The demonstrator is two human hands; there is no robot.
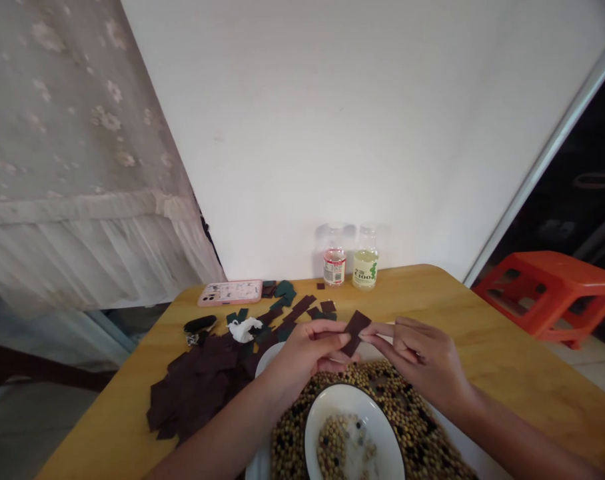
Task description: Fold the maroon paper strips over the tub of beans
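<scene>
A dark brown rectangular piece (356, 331), thin and flat like leather or card, is held up between both hands. My left hand (316, 347) grips its left side between thumb and fingers. The thumb and index finger of my right hand (422, 350) pinch its right edge, with the other fingers curled. Below the hands stands a white bowl (391, 433) with some small tan and dark bead-like balls in it. It sits among many more such balls (432, 433), spread in a white tray (259, 460). A heap of dark brown pieces (202, 380) lies left of my left forearm.
On the wooden table (507, 353) lie a pink-cased phone (230, 292), a black key fob (200, 325), a crumpled white tissue (243, 329) and dark green scraps (284, 291). Two bottles, one red-labelled (334, 268) and one green-labelled (365, 270), stand by the wall. An orange stool (552, 287) is at right.
</scene>
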